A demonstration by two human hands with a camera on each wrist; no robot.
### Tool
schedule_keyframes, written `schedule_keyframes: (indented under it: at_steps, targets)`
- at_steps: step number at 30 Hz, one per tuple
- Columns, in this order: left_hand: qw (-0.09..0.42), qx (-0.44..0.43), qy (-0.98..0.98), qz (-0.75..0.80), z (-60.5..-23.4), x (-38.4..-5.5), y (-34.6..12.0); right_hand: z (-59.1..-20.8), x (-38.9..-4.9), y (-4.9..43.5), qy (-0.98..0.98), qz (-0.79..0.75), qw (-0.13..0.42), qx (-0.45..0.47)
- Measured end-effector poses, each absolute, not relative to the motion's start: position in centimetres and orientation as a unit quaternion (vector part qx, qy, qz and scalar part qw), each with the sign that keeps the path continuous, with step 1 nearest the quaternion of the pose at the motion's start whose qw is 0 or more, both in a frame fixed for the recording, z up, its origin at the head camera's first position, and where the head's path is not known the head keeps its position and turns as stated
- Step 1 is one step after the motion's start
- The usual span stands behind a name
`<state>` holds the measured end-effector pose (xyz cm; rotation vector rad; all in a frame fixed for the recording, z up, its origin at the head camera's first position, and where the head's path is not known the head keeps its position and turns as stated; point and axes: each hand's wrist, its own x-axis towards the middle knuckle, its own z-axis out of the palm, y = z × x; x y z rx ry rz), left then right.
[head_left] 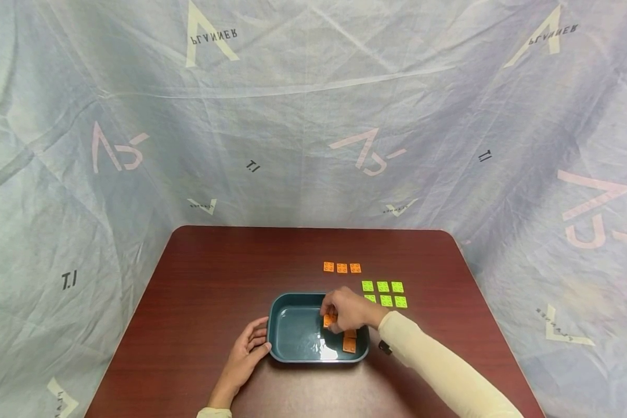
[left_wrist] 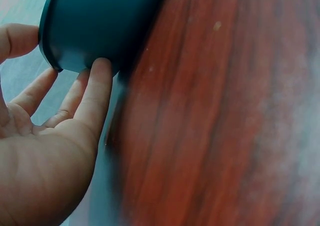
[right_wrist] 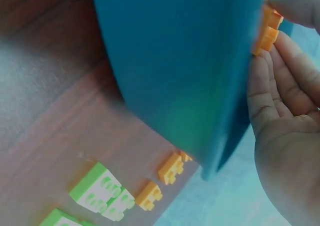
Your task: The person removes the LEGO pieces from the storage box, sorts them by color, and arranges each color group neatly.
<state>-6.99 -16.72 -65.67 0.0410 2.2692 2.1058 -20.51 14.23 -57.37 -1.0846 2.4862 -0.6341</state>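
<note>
My right hand (head_left: 347,310) is over the right part of a dark teal tray (head_left: 298,360) and pinches an orange toy brick (right_wrist: 269,31) between thumb and fingertips. Orange bricks (head_left: 349,346) lie in the tray's right end, partly covered by that hand. At the tray's left end, my left hand (head_left: 248,351) rests its fingertips against the outer wall. In the left wrist view, the fingers (left_wrist: 95,99) reach out fairly straight to the tray wall (left_wrist: 100,26), and the thumb touches near the rim.
Beyond the tray, three orange bricks (head_left: 342,267) form a row on the brown wooden table (head_left: 214,273). Several lime green bricks (head_left: 383,287) stand in two rows to the right, near my right forearm. A printed grey cloth (head_left: 292,145) hangs behind the table.
</note>
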Motion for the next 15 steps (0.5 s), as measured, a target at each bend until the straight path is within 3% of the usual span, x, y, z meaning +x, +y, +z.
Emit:
schedule_keyframes:
  at_steps: [15]
  targets:
    - [0.009,0.029,0.731,0.682,-65.6,-6.8,-16.6,-55.3,-22.8,14.4,0.887,-0.25,0.139,-0.363]
